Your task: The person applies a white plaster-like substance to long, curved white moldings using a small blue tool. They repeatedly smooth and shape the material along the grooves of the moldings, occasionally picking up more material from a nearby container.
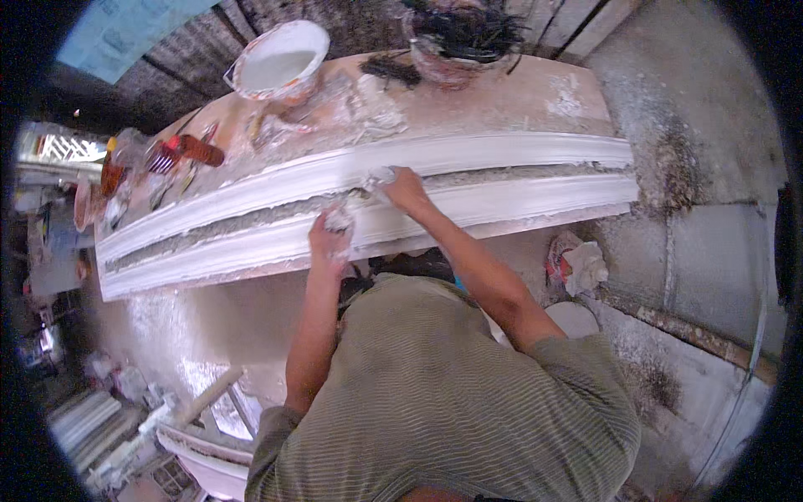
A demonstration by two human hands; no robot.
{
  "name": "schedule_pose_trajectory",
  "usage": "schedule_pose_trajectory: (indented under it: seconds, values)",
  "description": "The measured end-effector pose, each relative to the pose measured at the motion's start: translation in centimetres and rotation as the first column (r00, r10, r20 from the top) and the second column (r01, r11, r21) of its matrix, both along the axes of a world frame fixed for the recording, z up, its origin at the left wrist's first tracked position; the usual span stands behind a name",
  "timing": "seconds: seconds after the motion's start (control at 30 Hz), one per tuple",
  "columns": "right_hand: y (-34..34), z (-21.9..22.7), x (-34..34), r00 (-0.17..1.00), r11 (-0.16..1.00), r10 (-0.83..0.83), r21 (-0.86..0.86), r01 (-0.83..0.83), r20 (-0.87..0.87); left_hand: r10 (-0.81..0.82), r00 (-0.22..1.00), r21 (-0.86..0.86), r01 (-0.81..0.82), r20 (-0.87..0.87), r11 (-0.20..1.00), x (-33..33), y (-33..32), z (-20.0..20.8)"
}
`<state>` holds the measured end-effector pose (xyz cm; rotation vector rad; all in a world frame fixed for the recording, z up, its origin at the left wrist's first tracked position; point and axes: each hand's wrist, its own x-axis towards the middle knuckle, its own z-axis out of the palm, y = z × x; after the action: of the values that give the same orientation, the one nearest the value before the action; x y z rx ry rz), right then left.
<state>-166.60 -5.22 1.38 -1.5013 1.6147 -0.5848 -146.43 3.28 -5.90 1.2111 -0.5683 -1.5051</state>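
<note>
Two white strips (284,186): long and ridged, they lie side by side on the table, running out to the left and right beyond both hands; we judge that a knuckle or wrist dragged across the ridges could chip or smear them.
Grey gap (226,222): rough and dark, it runs between the strips, passing just beyond the left hand and by the right; loose grit there, if a finger catches it, could scratch the white faces.
Right hand (407,192): we see its fingers curled in around a whitish wad (381,176) over the far strip; pressing too hard could mark the surface or shift the strip.
Left hand (326,238): its fingers bend around a white lump (340,219) above the near strip; a slack grip could let crumbs drop on the ridges below. We cannot tell how firm either hold is.
Table (535,105): its bare top spreads beyond the right hand; a bump might jar everything on it.
Bowl (284,63): well beyond the left hand, holding something pale; a long careless reach could tip it.
Dark fibre heap (473,33): well beyond the right hand; stray strands could cling to wet fingers.
Red-brown bottle (201,151): well left of the left hand, lying tilted; a knock could roll it.
</note>
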Motion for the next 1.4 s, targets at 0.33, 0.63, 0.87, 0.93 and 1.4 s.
schedule_pose_trajectory:
  seconds: [0.33,0.63,0.87,0.93,1.4]
  values:
    - [6.7,1.8,-7.5,0.868,0.763,0.288,-0.451,-0.463,-0.405,0.217,0.726,0.301,-0.014,-0.652,0.953,-6.8,-6.6,2.7]
    - [6.8,-9.3,-42.7,0.714,0.823,-0.562,-0.191,0.535,-0.417,0.231,0.779,0.133,-0.189,-0.583,0.973,-11.5,-13.4,11.2]
    - [3.5,-7.1,-56.6,0.486,0.762,-0.607,-0.287,0.581,-0.628,0.431,0.707,0.433,-0.193,-0.561,0.881,-14.5,-9.3,9.0]
    - [2.3,-7.5,-55.8,0.433,0.827,-0.515,-0.295,0.479,-0.74,0.432,0.748,0.418,-0.227,-0.504,0.88,-14.0,-7.7,8.7]
    - [3.4,-7.4,-26.2,0.739,0.937,-0.346,-0.181,0.298,-0.578,0.486,0.709,0.371,-0.327,-0.511,0.869,1.0,-3.3,5.3]
